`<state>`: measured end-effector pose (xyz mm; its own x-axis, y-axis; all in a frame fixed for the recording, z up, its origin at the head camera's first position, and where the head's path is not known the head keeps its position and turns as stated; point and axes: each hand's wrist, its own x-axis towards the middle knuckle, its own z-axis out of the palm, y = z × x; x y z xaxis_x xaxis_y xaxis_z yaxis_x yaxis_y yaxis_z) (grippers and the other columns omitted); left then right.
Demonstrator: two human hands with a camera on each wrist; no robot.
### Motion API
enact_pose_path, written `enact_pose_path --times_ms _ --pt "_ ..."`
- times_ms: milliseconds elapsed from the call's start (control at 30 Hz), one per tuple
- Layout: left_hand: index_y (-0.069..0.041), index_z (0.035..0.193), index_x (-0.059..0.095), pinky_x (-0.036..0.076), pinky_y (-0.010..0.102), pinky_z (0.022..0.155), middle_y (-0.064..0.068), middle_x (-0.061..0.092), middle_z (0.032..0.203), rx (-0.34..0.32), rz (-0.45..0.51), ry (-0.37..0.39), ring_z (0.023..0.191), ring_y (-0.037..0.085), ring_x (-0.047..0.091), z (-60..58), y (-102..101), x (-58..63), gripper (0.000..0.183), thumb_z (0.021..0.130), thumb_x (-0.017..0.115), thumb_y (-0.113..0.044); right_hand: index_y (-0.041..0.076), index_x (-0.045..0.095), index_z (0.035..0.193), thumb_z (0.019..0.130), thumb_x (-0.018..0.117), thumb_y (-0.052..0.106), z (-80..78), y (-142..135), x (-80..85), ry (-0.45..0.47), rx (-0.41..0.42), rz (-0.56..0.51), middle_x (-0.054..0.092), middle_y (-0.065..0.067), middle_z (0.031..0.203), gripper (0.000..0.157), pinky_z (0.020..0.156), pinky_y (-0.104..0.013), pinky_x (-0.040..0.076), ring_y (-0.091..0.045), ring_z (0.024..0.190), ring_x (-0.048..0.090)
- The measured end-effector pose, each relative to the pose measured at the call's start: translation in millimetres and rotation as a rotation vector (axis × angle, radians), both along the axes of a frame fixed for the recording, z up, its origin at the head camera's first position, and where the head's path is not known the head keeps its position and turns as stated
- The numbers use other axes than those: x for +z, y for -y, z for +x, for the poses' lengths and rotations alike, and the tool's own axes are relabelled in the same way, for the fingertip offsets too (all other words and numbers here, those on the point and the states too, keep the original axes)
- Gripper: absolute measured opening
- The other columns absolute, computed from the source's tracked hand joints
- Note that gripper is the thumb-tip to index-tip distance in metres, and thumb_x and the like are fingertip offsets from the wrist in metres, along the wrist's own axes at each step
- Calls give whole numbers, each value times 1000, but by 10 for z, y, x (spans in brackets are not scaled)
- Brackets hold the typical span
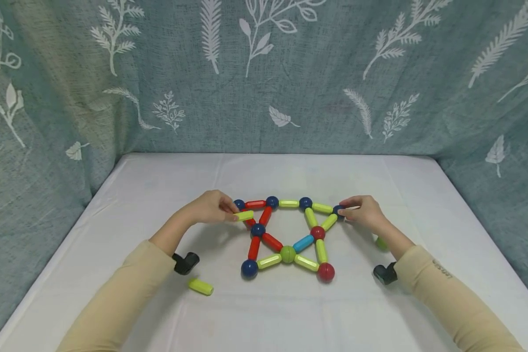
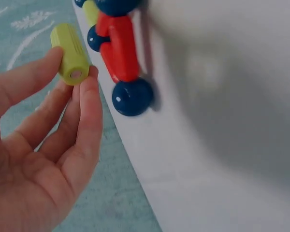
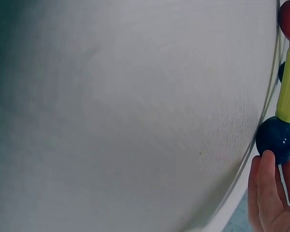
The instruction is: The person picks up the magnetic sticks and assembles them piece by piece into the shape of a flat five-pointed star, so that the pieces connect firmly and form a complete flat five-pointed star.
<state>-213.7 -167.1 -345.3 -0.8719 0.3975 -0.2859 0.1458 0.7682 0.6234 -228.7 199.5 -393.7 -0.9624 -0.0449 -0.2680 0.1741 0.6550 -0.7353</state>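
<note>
My left hand (image 1: 213,208) pinches a yellow-green magnetic rod (image 1: 245,215) between thumb and fingertips. In the left wrist view, a small metal disc shows in the end of that rod (image 2: 70,54). Below and beside it lies a flat figure of balls and rods, with red rods (image 1: 272,242) on the left and yellow-green ones on the right. One blue rod (image 1: 303,243) joins a green ball (image 1: 288,254) to a red ball (image 1: 318,233). At the figure's far right corner, my right hand (image 1: 364,212) grips a dark blue ball (image 3: 275,137) with its fingertips; a yellow-green rod (image 3: 288,87) meets that ball.
A loose yellow-green rod (image 1: 200,286) lies on the white cloth near my left forearm. A green piece (image 1: 381,244) is partly hidden by my right forearm. Black cameras (image 1: 186,263) sit under both wrists. Behind the table (image 1: 281,171) hangs a leaf-patterned curtain (image 1: 317,122).
</note>
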Motion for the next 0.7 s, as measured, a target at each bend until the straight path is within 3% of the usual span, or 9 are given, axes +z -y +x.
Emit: enact_pose_path --times_ms 200,367,533,700 --pt "-3 102 68 47 28 72 8 65 95 217 3 26 81 18 58 -383 -380 -30 26 82 64 -20 -7 54 118 87 61 11 12 25 7 -19 21 3 50 -28 123 36 76 -31 52 -34 99 58" --pt "-3 98 70 50 24 70 8 67 84 353 43 34 75 17 62 -622 -693 -96 26 80 68 -20 -7 55 117 87 62 11 3 26 -17 -26 27 9 51 -27 121 36 74 -30 52 -32 96 59" --pt "-1 94 71 51 22 63 4 67 71 467 49 76 68 16 64 -746 -922 -144 23 78 71 -17 -7 55 117 87 61 10 5 28 -6 -33 31 18 52 -27 121 35 73 -29 52 -31 94 60" --pt "1 96 68 39 18 51 5 62 74 496 -61 60 63 14 53 -756 -1051 -196 31 77 72 -23 -8 55 118 88 61 10 5 9 23 -21 31 5 52 -27 121 36 72 -28 52 -31 95 59"
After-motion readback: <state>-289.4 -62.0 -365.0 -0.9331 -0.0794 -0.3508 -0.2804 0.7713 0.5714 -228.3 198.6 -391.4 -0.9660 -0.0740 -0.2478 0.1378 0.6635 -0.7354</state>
